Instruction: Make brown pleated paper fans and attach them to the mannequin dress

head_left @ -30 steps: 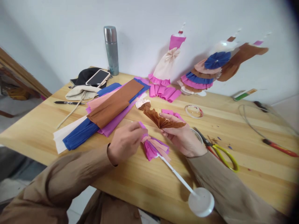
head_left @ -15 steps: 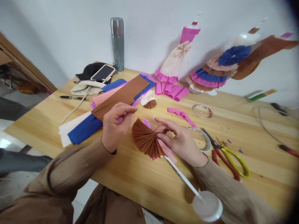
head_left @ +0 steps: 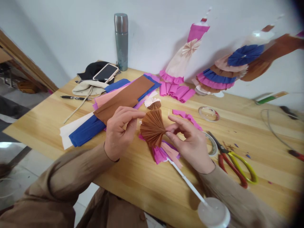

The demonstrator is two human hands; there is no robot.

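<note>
My right hand [head_left: 190, 139] pinches the gathered point of a brown pleated paper fan [head_left: 153, 128] between thumb and fingers. The fan is spread toward my left hand [head_left: 123, 131], whose thumb and index finger are pinched together at the fan's upper left edge. Whether they grip the paper or something small there, I cannot tell. Below the fan lies a white stick on a round base [head_left: 186, 180], with magenta crepe paper [head_left: 159, 155] and pale pink strips [head_left: 171, 151] at its far end. Behind the fan is a small cream-and-brown paper rosette [head_left: 152, 103].
Folded crepe sheets [head_left: 125, 96] lie at left, near a phone [head_left: 105, 72], pen [head_left: 76, 98] and flask [head_left: 121, 42]. Scissors [head_left: 234, 161] and tape rolls [head_left: 209, 113] are at right. Paper-dressed figures [head_left: 180, 60] stand along the wall.
My right hand has lifted and turned the brown fan, uncovering the magenta paper beneath. My left fingertips, apart from the fan before, are now at its edge.
</note>
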